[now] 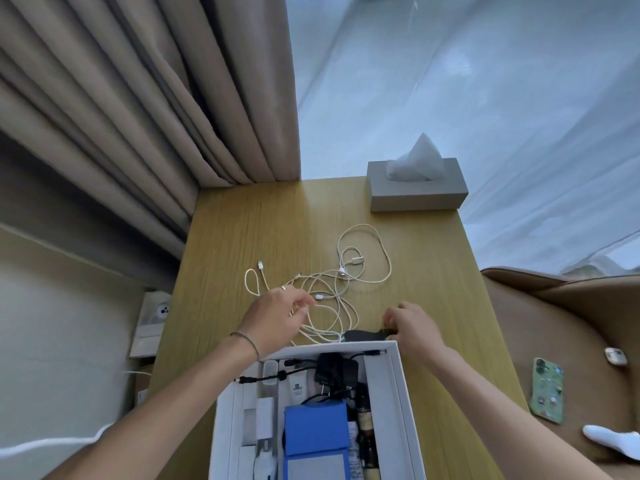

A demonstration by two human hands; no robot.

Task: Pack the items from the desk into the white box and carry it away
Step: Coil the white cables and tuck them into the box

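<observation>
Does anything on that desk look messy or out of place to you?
Yes: the white cables lie in a loose tangle of overlapping loops across the middle of the desk, not coiled. The left hand reaches into them. The white box already looks crowded. The tissue box sits neatly.

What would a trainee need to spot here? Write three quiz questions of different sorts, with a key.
1. True or false: the white cables are already inside the white box.
2. Which stands at the desk's far right corner? A) tissue box B) phone C) mug
3. Fill in: the right hand is at a ____ comb.

Key
1. False: they lie on the desk, the left hand on them.
2. A, the tissue box.
3. Black: the black comb.
</observation>
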